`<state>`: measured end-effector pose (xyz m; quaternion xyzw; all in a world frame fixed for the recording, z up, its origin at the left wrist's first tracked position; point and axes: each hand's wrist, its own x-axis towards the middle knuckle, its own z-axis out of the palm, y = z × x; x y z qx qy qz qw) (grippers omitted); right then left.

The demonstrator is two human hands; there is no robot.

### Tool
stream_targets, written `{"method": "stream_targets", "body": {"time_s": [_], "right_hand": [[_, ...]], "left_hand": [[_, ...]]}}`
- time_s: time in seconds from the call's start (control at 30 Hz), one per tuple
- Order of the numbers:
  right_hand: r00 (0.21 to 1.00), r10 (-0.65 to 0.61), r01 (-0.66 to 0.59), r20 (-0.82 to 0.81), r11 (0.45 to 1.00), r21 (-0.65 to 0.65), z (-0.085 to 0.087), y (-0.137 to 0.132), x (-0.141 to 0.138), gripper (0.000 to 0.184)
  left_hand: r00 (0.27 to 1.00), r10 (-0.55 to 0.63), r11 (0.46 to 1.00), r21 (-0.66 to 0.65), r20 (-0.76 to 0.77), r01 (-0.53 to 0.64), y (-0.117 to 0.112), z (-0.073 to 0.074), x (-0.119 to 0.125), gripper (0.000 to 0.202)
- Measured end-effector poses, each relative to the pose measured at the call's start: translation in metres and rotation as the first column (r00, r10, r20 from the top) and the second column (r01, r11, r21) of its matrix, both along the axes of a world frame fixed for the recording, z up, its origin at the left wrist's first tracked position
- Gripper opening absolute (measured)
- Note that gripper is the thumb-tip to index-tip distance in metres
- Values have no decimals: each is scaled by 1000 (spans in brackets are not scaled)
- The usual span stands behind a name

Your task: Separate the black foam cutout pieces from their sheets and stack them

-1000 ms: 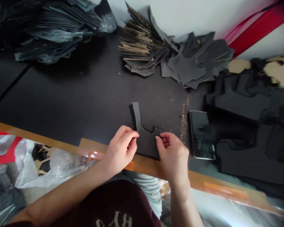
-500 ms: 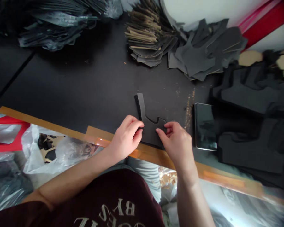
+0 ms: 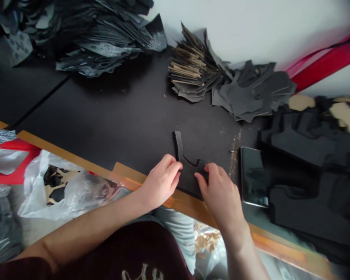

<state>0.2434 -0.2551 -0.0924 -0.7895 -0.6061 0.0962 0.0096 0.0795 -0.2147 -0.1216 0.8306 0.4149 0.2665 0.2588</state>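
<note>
A dark grey cut-out foam-like piece (image 3: 189, 177) lies at the front edge of the black table, with a narrow strip pointing away from me and a notch along its far side. My left hand (image 3: 165, 179) pinches its left edge near the base of the strip. At the right end, my right hand (image 3: 218, 186) grips the piece between thumb and fingers. Both hands are closed, and the fingertips partly cover its edges. Just right of my right hand lies a black smartphone (image 3: 253, 177), flat on the table.
Stacks of dark cut pieces (image 3: 251, 91) and brown-edged pieces (image 3: 192, 72) stand at the back. More black pieces (image 3: 312, 206) lie at the right. Plastic-wrapped bundles (image 3: 105, 48) fill the back left. Orange tape (image 3: 70, 155) runs along the table edge; below sits a white scrap bag (image 3: 35, 186).
The whole view has shifted, so the table and things appear lower. The narrow strip of the piece now lines up more closely with the dark layer beneath. Both hands keep their hold.
</note>
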Motion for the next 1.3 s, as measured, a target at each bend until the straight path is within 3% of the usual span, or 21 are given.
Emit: {"method": "stream_targets", "body": {"time_s": [0.07,0.13,0.23,0.3,0.5,0.7,1.0,1.3], "right_hand": [[996,10,-14,84,999,51,0,-2,0,24],[995,64,-77,76,980,184,-3,-3,0,29],[969,220,-164,-112,913,374,-11,3,-2,26],[933,261,-143,-249,901,409,-16,11,-6,24],[874,166,-10,-457,946,325,-21,32,-16,19],[792,51,102,-609,971,214,-16,34,-17,11],[805,7,140,-594,969,202,-19,32,-23,16],[830,1,136,-558,970,203,-21,32,-24,19]], "left_hand": [[1000,7,1000,-6,6,-7,-1,0,0,15],[1000,13,1000,-8,17,-13,-1,-1,0,15],[998,31,999,-9,48,-30,-3,-3,0,17],[995,57,998,-10,86,-57,-4,-4,0,22],[983,88,996,-14,163,-87,-4,-6,-1,33],[980,89,994,-74,177,-77,-2,-3,-4,36],[981,105,976,-204,160,-71,-4,5,-7,45],[980,122,955,-288,154,-73,-10,11,-10,34]]}}
